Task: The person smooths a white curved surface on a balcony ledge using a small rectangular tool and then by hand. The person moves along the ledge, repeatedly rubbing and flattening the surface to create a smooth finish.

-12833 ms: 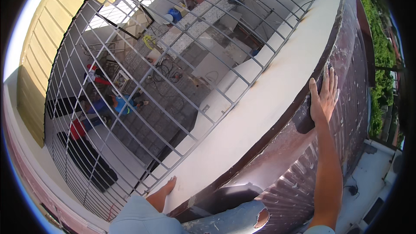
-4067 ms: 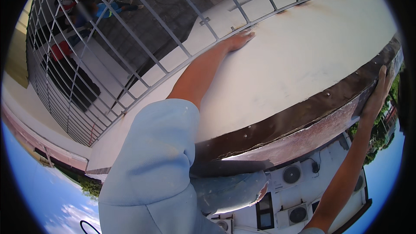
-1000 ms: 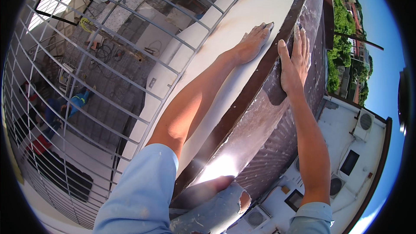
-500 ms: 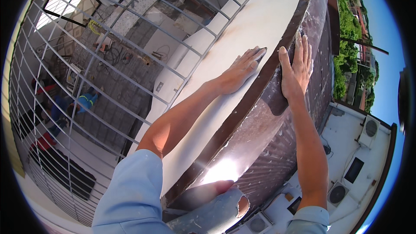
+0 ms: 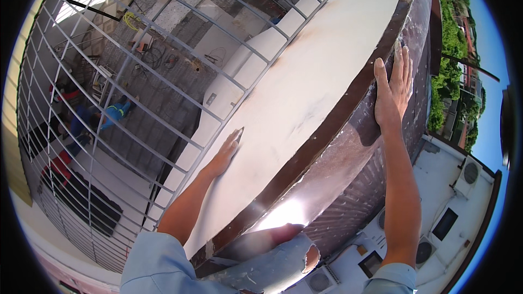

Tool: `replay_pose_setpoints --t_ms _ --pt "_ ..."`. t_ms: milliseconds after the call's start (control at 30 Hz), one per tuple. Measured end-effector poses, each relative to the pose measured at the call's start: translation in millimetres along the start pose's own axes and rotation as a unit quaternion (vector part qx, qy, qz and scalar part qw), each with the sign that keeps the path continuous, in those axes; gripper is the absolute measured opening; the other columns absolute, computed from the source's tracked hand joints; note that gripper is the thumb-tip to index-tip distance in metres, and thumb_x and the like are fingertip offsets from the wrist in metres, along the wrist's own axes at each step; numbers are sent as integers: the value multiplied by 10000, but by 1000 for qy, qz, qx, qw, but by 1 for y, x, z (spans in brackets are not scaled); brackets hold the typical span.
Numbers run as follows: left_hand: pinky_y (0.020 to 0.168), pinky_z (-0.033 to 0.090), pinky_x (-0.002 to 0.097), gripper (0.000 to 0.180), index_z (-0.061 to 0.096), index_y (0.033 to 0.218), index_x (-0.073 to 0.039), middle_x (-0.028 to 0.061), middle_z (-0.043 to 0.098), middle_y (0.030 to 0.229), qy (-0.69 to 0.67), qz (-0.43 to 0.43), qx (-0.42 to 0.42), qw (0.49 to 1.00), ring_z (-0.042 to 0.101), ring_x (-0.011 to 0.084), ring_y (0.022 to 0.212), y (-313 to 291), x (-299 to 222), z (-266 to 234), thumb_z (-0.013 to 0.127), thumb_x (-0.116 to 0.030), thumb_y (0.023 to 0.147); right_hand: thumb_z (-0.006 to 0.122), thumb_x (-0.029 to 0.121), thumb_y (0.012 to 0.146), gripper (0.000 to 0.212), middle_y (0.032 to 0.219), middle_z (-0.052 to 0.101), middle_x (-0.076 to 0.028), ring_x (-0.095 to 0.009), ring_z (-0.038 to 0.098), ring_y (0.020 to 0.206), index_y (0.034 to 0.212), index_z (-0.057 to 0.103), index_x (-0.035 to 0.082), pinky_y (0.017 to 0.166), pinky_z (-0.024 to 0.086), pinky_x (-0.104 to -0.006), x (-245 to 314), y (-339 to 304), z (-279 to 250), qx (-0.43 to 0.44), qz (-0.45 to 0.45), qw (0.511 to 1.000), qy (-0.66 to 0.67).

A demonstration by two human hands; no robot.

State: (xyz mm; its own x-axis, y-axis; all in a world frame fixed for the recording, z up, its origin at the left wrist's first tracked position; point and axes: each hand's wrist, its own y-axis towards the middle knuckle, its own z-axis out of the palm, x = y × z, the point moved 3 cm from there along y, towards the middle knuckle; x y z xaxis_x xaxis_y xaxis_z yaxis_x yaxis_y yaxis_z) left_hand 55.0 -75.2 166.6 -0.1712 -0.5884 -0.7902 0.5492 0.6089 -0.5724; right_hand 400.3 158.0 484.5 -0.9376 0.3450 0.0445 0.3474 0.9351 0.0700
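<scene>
Hands [image 5: 393, 100] wider apart, left one [image 5: 224, 153] shifted nearer grille [image 5: 271, 64].

The smudged white ledge [image 5: 305, 98] runs beside brown edging [image 5: 310, 163]

On the left, bars [image 5: 269, 63] over a floor [image 5: 177, 90], with a person [image 5: 116, 111] down behind them. In the middle, a ledge [image 5: 305, 92], left hand [image 5: 226, 152] on it, near the bars. Next rightward, a strip [image 5: 327, 139] (right hand [image 5: 393, 95] at its outer edge). Far right, trees [image 5: 444, 95] ahead, air conditioners [image 5: 468, 177] nearer.
</scene>
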Motion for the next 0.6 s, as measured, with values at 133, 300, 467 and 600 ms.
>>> replay_pose_setpoints --t_ms 133,300,467,600 --pt "1295 59 388 771 199 1652 -70 136 154 1730 -81 -272 -55 957 86 269 1606 -91 140 -39 248 -603 1097 445 693 979 822 1709 243 -74 -274 174 1588 1637 310 218 1291 123 -488 -8 0 5 -10 -15 1000 14" --pt "1295 68 382 780 176 1651 -49 140 155 1729 -1 -56 10 998 100 262 1603 84 82 -20 222 -599 1100 420 749 965 861 1700 269 -73 -273 198 1580 1627 337 204 1290 144 -461 -20 1 13 -28 -54 998 0" --pt "1292 110 380 815 188 1646 -42 165 171 1720 -31 13 39 999 135 282 1596 286 3 18 248 -627 1081 504 597 1005 759 1672 331 -120 -294 267 1558 1586 414 118 1271 184 -422 -25 0 18 -49 -74 995 43" --pt "1279 155 387 851 210 1647 -55 171 226 1705 -145 -27 76 986 167 290 1587 263 26 16 276 -668 1061 544 586 996 798 1674 335 -128 -276 260 1565 1580 416 58 1268 176 -400 -26 -2 20 -42 -61 994 85"
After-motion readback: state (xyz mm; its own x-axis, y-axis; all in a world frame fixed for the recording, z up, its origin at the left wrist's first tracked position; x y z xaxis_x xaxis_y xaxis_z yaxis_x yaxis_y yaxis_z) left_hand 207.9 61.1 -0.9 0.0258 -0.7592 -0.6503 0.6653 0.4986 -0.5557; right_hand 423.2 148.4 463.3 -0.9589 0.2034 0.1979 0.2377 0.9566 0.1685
